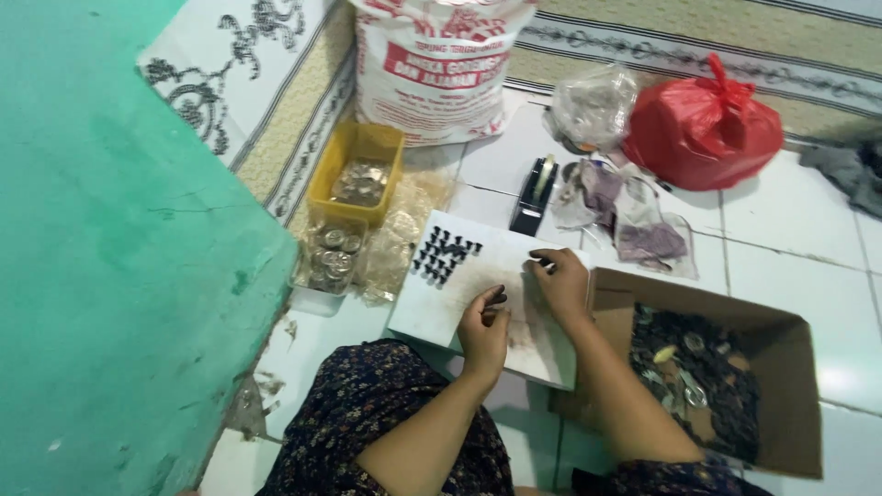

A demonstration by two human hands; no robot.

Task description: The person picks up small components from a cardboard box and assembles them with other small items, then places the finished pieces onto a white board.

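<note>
A small dark piece [497, 298] is pinched in the fingers of the left hand [484, 326] above the near half of the white board [432, 303]. Another small dark piece [544, 262] is gripped by the right hand [562, 280] at the board's right edge. A cluster of dark pieces [443, 254] is set near the board's far left corner, and a cardboard box [781, 367] of parts lies just beside its right edge.

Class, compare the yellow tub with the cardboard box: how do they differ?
The yellow tub is small, plastic and by the green wall; the cardboard box is larger, brown and beside the right hand. The tub holds silvery pieces, the box mostly dark ones. Both are open-topped and sit on the floor.
</note>
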